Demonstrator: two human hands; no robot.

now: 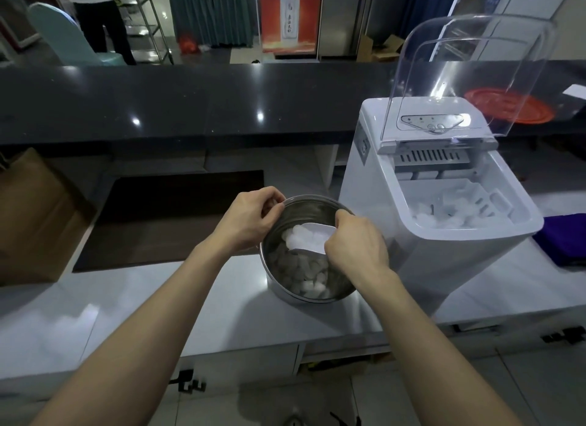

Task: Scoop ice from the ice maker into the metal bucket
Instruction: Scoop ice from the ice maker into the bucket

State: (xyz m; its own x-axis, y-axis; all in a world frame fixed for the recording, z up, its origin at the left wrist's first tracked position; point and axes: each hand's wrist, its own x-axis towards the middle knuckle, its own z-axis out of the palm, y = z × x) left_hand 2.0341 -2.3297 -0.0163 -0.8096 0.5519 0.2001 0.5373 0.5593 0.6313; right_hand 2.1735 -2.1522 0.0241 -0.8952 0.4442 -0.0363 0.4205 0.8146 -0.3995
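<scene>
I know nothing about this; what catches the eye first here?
Two hands meet over a metal bucket in the centre: the left hand holds its rim, and the right hand holds a white scoop heaped with ice above it. Just right stands a white ice maker, its clear lid raised.

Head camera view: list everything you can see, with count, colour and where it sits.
ice maker: one, white, on the white counter
lid: one, clear, raised open on the ice maker
ice in basket: many pieces, white, inside the ice maker
metal bucket: one, silver, left of the ice maker
ice in bucket: many pieces, white, on its bottom
scoop: one, white, loaded with ice, over the bucket
cloth: one, purple, counter's right edge
paper bag: one, brown, far left
round disc: one, red, dark upper counter, behind the lid
left hand: grips the bucket's rim
right hand: holds the scoop
</scene>
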